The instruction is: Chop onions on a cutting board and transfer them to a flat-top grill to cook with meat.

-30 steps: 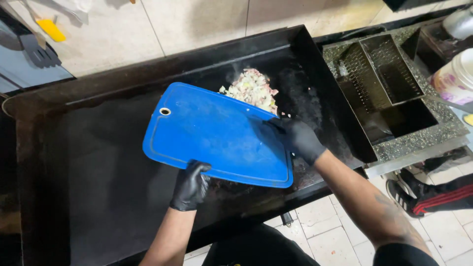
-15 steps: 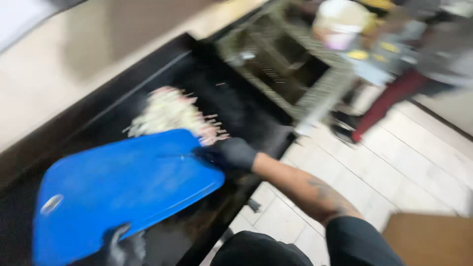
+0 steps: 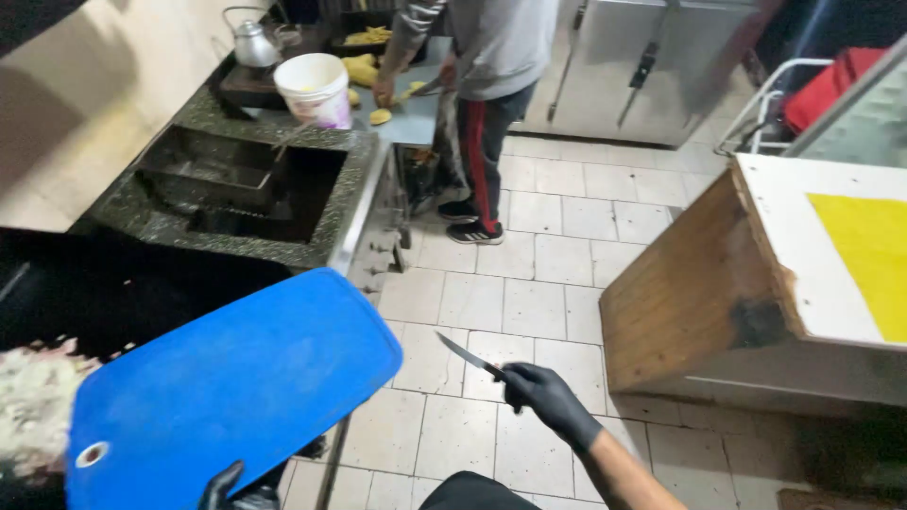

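Note:
My left hand [image 3: 231,489] in a black glove grips the lower edge of a blue plastic cutting board [image 3: 227,392], which tilts over the edge of a black griddle [image 3: 113,288]. A pile of chopped pale food [image 3: 33,401] lies on the griddle at the far left, beside the board. My right hand [image 3: 548,401], also gloved in black, holds a knife [image 3: 470,357] out over the tiled floor, its blade pointing up and left.
A sunken fryer well [image 3: 236,184] sits in a speckled counter beyond the griddle. Another person [image 3: 477,66] stands at the far counter cutting potatoes near a white bucket [image 3: 314,87] and a kettle [image 3: 253,42]. A wooden cabinet [image 3: 718,283] stands at right.
The view has swung right, away from the griddle toward the floor. My right hand has left the board and now holds a knife out to the side. The board has moved left and down.

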